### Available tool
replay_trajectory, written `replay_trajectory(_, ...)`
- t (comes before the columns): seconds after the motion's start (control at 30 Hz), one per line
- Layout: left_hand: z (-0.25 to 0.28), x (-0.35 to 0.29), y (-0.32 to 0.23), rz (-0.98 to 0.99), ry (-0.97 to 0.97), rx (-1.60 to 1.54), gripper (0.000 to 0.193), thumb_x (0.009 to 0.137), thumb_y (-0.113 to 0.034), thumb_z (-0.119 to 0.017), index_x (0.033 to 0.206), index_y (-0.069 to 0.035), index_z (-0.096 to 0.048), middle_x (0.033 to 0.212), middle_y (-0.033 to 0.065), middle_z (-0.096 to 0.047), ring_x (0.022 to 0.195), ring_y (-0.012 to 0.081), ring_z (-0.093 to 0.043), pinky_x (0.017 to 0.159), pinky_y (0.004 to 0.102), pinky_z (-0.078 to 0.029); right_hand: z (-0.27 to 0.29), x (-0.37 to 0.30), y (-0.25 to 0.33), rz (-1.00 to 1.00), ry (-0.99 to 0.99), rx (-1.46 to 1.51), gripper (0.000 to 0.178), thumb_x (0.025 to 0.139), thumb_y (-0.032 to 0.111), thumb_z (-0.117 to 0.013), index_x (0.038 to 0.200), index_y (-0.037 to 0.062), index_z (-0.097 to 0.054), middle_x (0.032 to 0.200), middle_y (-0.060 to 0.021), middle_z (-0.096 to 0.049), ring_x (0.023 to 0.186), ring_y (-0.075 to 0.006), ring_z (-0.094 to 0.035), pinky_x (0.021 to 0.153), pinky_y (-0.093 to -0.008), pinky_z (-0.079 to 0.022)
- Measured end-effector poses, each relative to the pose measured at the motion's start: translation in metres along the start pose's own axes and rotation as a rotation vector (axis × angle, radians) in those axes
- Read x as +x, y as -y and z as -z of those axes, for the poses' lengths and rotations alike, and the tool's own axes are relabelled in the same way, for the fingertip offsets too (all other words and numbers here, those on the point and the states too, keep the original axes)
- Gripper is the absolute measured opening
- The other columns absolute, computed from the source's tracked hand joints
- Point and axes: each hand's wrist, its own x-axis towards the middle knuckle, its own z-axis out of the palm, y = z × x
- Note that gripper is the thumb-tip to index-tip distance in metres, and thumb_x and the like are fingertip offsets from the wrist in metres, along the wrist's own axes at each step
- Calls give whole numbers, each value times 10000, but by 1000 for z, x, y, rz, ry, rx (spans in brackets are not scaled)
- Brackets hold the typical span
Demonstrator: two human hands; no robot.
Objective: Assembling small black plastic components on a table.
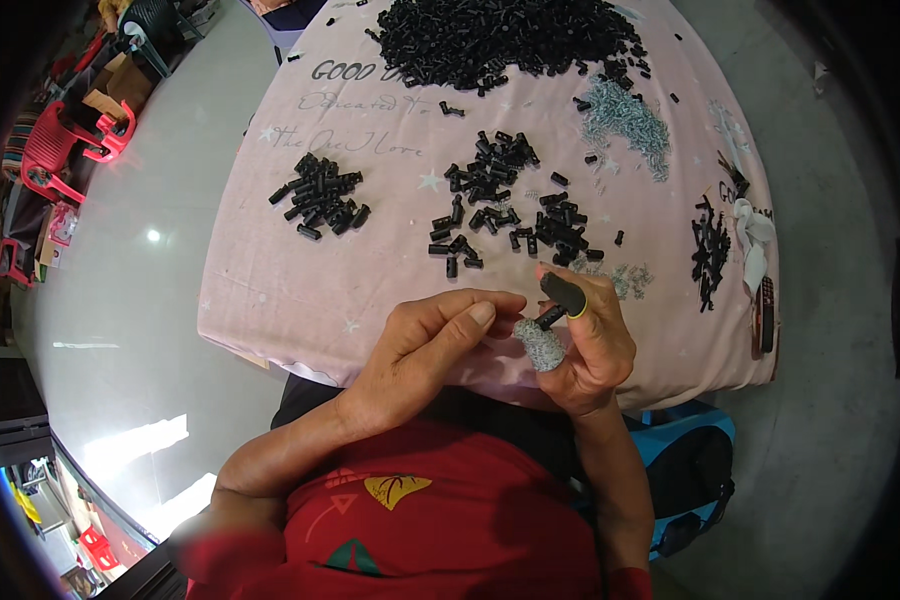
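Over the near edge of the table, my right hand (pixel 600 355) pinches a small black cylindrical part (pixel 550 317) between thumb and forefinger. A grey knitted finger cover (pixel 541 345) wraps the thumb, and a black finger cover (pixel 564 294) sits on the forefinger. Close on the left, my left hand (pixel 415 345) has its thumb pressed against its forefinger, the tips beside the black part. Whatever lies between those tips is too small to tell. Beyond both hands lie loose black cylindrical parts (pixel 565 228) and a scatter of tiny silver springs (pixel 630 280).
A pink cloth covers the table (pixel 270 280). Black parts form a large heap (pixel 500 40) at the far side and a small pile (pixel 320 195) at left. Silver pieces (pixel 625 125), thin black pieces (pixel 710 250) and a white cloth (pixel 755 240) lie right. A blue bag (pixel 690 460) stands below.
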Motion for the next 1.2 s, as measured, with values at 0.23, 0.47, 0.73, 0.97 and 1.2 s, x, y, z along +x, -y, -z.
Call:
replay_trajectory(0.23, 0, 1, -4, 8, 31, 10, 351, 1133, -205, -544, 1344, 31, -696, 1164, 55, -733, 1027, 82, -616, 962, 259, -504, -2, 7, 2, 44, 28, -21, 430, 754, 26, -796, 1173, -57, -741, 1168, -182, -761, 989, -320, -725, 816, -382, -599)
replay_trajectory(0.47, 3, 7, 3, 38, -11, 63, 186, 1040, -111, -710, 1130, 44, -762, 831, -51, -634, 751, 15, -531, 650, 211, -466, -10, 13, -3, 138, 119, -39, 455, 729, 31, -819, 1168, -60, -746, 1107, -176, -767, 921, -325, -743, 786, -384, -602)
replay_trajectory(0.73, 60, 1, -17, -511, -482, 941, 196, 895, -80, -786, 1082, -22, -801, 1004, 141, -760, 914, 265, -693, 839, 374, -549, -9, 11, -1, 23, 229, -147, 477, 754, 179, -883, 1163, -30, -754, 1045, -158, -760, 885, -301, -716, 760, -381, -587)
replay_trajectory(0.97, 109, 2, -26, -477, -839, 1390, 184, 876, -59, -775, 1055, -49, -815, 1031, 126, -731, 1003, 322, -644, 868, 415, -541, -25, 17, 1, 85, 326, -338, 365, 851, 264, -805, 1055, -32, -740, 1283, -209, -706, 1138, -373, -655, 967, -465, -529)
replay_trajectory(1.2, 107, 6, -20, -512, -839, 1280, 295, 896, -4, -728, 1182, -38, -798, 1085, 166, -733, 1018, 325, -649, 897, 401, -539, -20, 12, -4, 52, 346, -268, 255, 822, 174, -803, 971, -20, -729, 1169, -175, -732, 1036, -346, -669, 895, -439, -535)
